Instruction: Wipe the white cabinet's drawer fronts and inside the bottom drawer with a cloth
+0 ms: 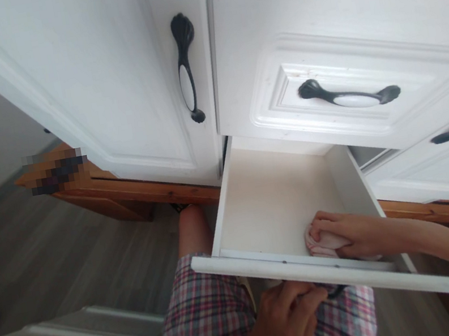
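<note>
A white drawer stands pulled out from the cabinet. Inside it, my right hand presses a pale pink cloth against the drawer's floor near its front right corner, fingers curled over the cloth. My left hand is below the drawer front, fingers closed around its dark handle, which is mostly hidden. The drawer's interior looks bare apart from the cloth.
Above is a shut drawer with a black and white handle; another drawer stands at right. A white cabinet door with a vertical handle is at left. My knee and plaid shorts are under the drawer, over grey wood flooring.
</note>
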`<action>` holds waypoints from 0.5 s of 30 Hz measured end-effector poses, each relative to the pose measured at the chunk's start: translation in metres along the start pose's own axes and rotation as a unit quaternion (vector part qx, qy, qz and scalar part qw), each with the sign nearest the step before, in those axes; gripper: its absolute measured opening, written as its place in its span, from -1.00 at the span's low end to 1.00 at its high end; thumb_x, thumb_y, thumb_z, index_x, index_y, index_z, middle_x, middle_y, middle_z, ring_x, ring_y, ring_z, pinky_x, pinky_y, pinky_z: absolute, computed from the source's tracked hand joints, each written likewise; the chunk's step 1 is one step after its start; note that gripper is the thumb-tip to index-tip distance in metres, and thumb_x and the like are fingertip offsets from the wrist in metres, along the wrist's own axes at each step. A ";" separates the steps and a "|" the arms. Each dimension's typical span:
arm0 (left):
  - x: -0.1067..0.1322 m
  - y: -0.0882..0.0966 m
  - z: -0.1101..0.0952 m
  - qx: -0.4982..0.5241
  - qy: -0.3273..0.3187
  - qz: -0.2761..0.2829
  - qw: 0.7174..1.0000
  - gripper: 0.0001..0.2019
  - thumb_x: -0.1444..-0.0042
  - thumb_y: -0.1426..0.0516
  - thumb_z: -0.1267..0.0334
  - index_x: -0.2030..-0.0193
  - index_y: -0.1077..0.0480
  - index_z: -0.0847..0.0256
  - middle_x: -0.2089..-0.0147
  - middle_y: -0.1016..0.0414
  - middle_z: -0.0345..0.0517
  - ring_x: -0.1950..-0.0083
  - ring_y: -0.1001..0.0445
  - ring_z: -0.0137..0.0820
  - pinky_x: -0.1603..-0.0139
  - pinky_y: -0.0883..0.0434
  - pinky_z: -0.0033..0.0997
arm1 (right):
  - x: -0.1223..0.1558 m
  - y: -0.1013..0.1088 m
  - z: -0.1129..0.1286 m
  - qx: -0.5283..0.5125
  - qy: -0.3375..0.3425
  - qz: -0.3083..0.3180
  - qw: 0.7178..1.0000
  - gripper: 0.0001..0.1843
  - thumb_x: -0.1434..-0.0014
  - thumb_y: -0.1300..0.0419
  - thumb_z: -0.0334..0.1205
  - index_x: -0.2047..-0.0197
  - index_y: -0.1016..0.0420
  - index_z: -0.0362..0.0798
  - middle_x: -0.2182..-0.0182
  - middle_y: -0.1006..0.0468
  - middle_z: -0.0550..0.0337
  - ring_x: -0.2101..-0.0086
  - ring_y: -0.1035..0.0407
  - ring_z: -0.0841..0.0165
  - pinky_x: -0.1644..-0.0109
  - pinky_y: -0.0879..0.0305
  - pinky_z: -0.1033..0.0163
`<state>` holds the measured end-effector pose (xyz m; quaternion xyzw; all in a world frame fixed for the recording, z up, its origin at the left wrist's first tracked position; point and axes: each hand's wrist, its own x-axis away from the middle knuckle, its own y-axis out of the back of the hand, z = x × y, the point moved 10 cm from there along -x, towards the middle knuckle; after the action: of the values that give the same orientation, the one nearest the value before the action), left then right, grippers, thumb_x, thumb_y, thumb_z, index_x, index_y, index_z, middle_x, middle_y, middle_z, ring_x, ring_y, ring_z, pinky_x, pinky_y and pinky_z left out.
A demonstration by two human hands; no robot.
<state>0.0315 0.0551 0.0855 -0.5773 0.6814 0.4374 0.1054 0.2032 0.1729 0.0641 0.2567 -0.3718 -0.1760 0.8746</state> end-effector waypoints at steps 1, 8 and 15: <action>0.001 -0.001 0.000 -0.003 0.002 -0.004 1.000 -0.65 -0.63 0.11 0.31 -0.20 -0.49 0.16 0.08 -0.68 -0.18 0.11 -0.67 -0.43 0.10 -0.56 -0.41 | -0.007 0.002 0.011 -0.010 0.015 -0.003 1.000 -0.46 -0.19 -0.19 -0.47 -0.21 -0.43 0.09 -0.17 -0.43 0.10 -0.13 -0.43 0.22 -0.28 -0.31 0.12; 0.001 -0.004 -0.001 -0.022 0.003 0.008 1.000 -0.65 -0.63 0.13 0.30 -0.20 -0.46 0.16 0.07 -0.67 -0.16 0.11 -0.68 -0.42 0.10 -0.58 -0.40 | -0.068 0.008 0.082 0.036 0.136 -0.035 0.989 -0.46 -0.29 -0.23 -0.40 -0.30 -0.45 0.10 -0.22 -0.47 0.06 -0.15 -0.38 0.17 -0.31 -0.27 0.07; 0.009 -0.006 0.005 -0.021 0.017 0.006 1.000 -0.70 -0.52 -0.05 0.34 -0.28 -0.45 0.07 0.05 -0.65 -0.20 0.07 -0.68 -0.43 -0.01 -0.64 -0.40 | -0.114 0.066 0.052 0.159 0.173 -0.180 0.955 -0.52 -0.31 -0.11 -0.36 -0.23 -0.54 0.12 -0.29 -0.49 0.04 -0.22 -0.36 0.03 -0.34 -0.27 -0.12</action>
<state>0.0320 0.0526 0.0738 -0.5824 0.6772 0.4427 0.0788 0.0970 0.2664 0.0689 0.4812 -0.1857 -0.2221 0.8274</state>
